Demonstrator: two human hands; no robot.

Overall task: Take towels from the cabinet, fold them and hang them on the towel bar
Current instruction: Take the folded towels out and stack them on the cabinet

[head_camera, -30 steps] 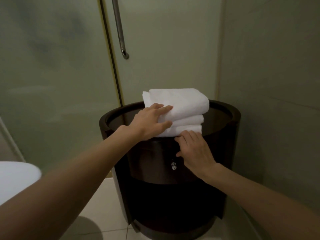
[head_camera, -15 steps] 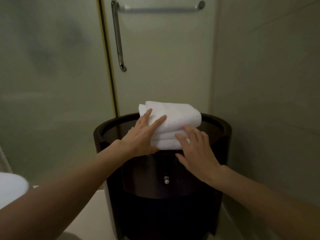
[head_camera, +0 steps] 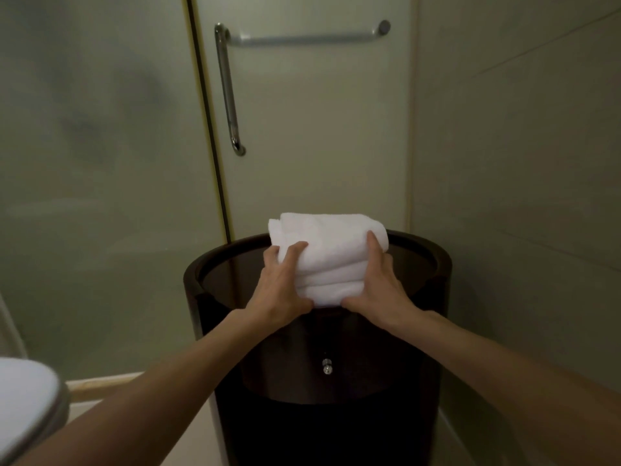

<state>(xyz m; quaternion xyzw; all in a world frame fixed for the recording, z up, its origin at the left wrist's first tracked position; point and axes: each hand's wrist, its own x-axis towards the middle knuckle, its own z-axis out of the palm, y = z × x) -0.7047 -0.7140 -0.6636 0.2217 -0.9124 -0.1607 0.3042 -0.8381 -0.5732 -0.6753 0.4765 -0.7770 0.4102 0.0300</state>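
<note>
A stack of folded white towels (head_camera: pixel 331 255) sits on top of a round dark wooden cabinet (head_camera: pixel 433 287). My left hand (head_camera: pixel 280 285) clasps the stack's left side, thumb under the front edge. On the right side my right hand (head_camera: pixel 378 284) holds it the same way, fingers reaching up the towel's flank. High on the glass door behind hangs a horizontal metal towel bar (head_camera: pixel 302 38), with nothing on it.
A vertical door handle (head_camera: pixel 228 92) runs down from the bar's left end. The cabinet front has a small metal knob (head_camera: pixel 326 366). A white toilet lid (head_camera: pixel 23 408) shows at lower left. A tiled wall stands close on the right.
Both hands have shifted from resting on the stack's front to clasping its two sides. The view has tilted up, bringing the towel bar into sight.
</note>
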